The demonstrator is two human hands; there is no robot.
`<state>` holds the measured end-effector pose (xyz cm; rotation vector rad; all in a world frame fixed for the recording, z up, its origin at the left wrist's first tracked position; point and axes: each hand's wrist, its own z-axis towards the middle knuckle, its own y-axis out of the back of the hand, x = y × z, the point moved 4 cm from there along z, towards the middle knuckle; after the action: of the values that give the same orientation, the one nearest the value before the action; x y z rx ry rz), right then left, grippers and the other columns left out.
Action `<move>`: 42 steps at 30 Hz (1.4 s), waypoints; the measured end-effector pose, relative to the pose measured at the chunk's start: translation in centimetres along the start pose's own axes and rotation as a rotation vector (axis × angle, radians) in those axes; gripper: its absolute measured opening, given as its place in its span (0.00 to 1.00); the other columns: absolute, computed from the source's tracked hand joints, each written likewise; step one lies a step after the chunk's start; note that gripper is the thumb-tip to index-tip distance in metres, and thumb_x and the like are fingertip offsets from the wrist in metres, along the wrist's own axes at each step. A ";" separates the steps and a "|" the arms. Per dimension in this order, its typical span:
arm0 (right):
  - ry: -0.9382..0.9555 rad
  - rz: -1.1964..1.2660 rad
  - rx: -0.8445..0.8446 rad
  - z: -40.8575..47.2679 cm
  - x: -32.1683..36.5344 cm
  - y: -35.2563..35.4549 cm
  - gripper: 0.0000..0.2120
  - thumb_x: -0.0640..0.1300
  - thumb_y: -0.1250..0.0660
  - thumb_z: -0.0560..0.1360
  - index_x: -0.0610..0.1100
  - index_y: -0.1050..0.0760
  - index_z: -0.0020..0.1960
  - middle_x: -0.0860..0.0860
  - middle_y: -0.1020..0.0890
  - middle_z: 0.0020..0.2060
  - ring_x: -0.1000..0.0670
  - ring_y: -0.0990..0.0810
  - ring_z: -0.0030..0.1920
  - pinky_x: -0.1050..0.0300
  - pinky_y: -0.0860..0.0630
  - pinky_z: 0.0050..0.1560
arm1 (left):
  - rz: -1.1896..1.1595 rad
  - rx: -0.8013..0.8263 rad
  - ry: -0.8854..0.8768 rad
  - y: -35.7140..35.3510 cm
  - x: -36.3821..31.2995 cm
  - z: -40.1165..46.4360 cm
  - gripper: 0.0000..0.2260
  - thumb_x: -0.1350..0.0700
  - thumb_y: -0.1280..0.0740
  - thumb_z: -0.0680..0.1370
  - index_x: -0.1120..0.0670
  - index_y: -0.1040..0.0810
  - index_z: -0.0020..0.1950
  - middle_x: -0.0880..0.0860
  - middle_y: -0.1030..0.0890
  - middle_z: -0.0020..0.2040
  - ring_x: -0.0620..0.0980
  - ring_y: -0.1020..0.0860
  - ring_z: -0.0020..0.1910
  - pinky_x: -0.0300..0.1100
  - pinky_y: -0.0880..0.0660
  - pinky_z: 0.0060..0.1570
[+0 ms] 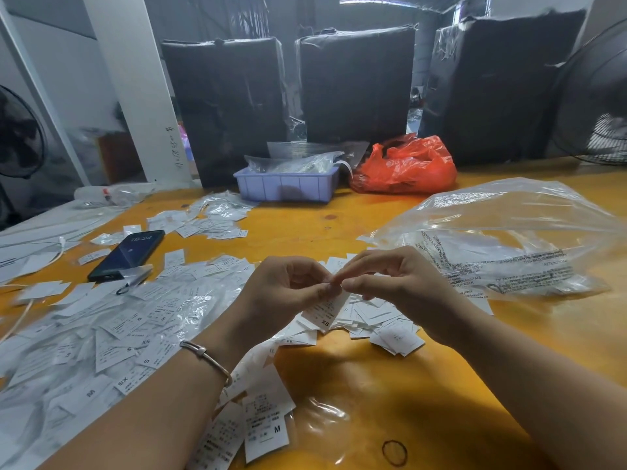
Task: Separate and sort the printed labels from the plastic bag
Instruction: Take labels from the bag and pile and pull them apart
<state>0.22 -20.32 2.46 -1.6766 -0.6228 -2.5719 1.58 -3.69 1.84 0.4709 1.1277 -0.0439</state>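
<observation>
Head view shows two bare hands meeting over a yellow table, with a small stack of printed labels pinched between them. Left hand has its fingers curled, thumb and forefinger gripping the upper edge of the stack; a thin bracelet circles that wrist. Right hand is curled too, its forefinger and thumb touching the same top edge, tip to tip with the left thumb. The bottom label of the stack hangs toward the table and reads XS.

Directly beneath the held stack lies a loose heap of white labels. Left of the stack, a wide spread of labels marked S and XS covers the table, and nearer the camera than the stack lies another label marked M. A dark phone lies beyond that spread, left of the stack. Right of the stack, a large clear plastic bag with printed warning text lies crumpled, with more labels inside it. Far behind the stack stand a lilac bin and an orange bag. A rubber band lies near the camera, below the stack.
</observation>
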 end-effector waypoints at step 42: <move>0.111 0.030 -0.311 0.0 -0.4 1.0 0.08 0.28 0.31 0.71 0.39 0.19 0.46 0.43 0.16 0.35 0.47 0.17 0.36 0.57 0.19 0.38 | 0.102 -0.266 -0.006 3.4 -3.0 0.9 0.04 0.58 0.31 0.76 0.50 0.18 0.43 0.48 0.16 0.39 0.43 0.20 0.41 0.33 0.24 0.36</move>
<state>0.59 -21.29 2.46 -1.5838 -0.1978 -2.8335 1.99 -1.60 5.93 0.2899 1.0836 0.1913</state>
